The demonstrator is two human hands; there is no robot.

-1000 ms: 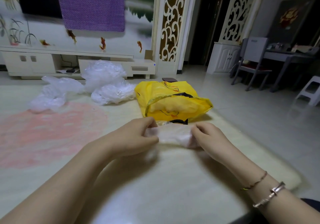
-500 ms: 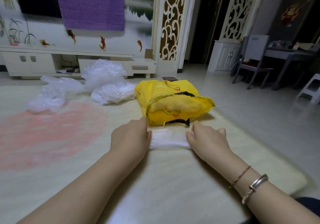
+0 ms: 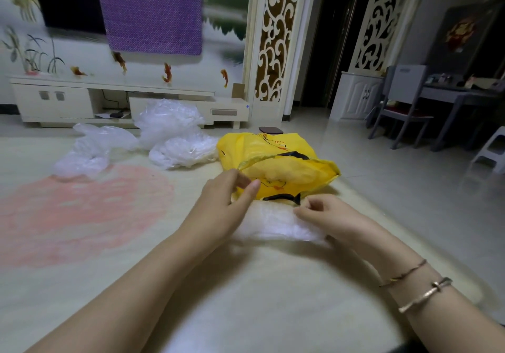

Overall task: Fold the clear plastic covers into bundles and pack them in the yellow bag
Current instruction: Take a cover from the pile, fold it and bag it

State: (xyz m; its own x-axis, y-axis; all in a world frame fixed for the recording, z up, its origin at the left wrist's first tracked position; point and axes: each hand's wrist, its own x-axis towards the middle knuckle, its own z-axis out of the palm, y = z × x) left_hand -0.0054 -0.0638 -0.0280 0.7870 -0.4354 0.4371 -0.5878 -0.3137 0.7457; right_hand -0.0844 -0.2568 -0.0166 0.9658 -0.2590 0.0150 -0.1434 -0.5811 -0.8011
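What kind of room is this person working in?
Most likely a home living room: a low white TV cabinet stands along a painted mural wall, a large rug covers the tiled floor, and a chair sits at a table.

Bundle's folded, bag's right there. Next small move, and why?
Probably lift the yellow bag's rim with the left hand, already at its mouth, so the right hand, holding the folded bundle just before the opening, can slide it in.
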